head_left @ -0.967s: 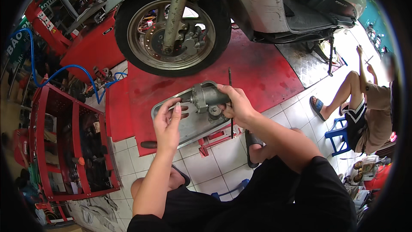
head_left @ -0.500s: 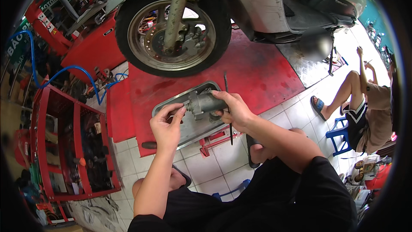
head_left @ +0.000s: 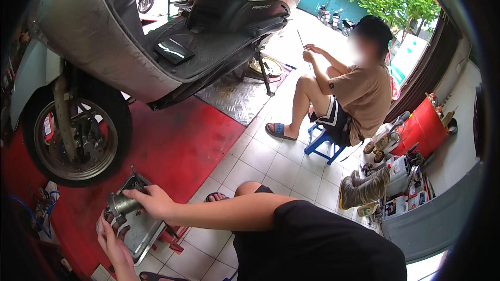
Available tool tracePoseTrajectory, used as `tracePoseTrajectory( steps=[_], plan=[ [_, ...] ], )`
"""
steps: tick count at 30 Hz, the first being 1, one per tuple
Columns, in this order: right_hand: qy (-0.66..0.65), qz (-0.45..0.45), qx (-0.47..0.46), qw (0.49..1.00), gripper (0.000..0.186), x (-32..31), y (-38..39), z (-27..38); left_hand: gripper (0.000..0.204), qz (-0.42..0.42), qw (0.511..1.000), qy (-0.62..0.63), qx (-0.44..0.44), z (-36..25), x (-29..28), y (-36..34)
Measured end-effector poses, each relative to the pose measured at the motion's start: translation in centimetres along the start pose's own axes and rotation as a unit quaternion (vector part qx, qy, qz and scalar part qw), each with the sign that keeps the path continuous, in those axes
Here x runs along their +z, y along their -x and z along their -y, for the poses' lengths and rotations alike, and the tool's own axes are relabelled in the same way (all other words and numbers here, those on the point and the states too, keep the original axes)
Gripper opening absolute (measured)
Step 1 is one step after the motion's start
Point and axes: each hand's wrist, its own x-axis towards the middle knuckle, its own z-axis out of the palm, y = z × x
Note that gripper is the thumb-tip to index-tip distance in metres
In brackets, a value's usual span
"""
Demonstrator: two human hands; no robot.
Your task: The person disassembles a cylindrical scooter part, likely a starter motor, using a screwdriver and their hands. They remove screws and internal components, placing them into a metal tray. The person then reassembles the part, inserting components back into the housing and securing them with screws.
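Observation:
A grey metal starter motor (head_left: 124, 205), a cylinder with a flange at one end, is held above a metal tray (head_left: 152, 240) at the lower left. My right hand (head_left: 155, 203) grips its body from the right, thumb on top. At the flange end, my left hand (head_left: 113, 243) has its curled fingers against the motor; their tips are partly hidden. Behind my right hand, the end of a thin dark rod (head_left: 135, 171) shows over the tray's rim.
A scooter (head_left: 177, 73) stands on a red platform (head_left: 203, 130), its front wheel (head_left: 78, 140) beyond the tray. To the right, a person (head_left: 359, 83) sits on a blue stool (head_left: 320, 145), holding a thin stick. Boots (head_left: 364, 187), jugs and a red drum (head_left: 424, 130) line the right wall.
My view has swung to the right, so the hands and motor now appear at the lower left. The right hand still grips the motor; the left fingers have shifted about its flange end.

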Motion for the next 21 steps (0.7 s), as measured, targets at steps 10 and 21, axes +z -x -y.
tracePoseTrajectory(
  steps=[10, 21],
  plan=[
    [0.327, 0.024, -0.298, 0.896, 0.047, 0.2, 1.0, 1.2, 0.068, 0.075, 0.988, 0.119, -0.066, 1.8, 0.2, 1.0],
    [0.376, 0.1, -0.303, 0.87, 0.051, 0.9, 3.1, 0.1, 0.063, 0.037, 0.936, 0.323, -0.136, 1.9, 2.3, 1.4]
  ],
)
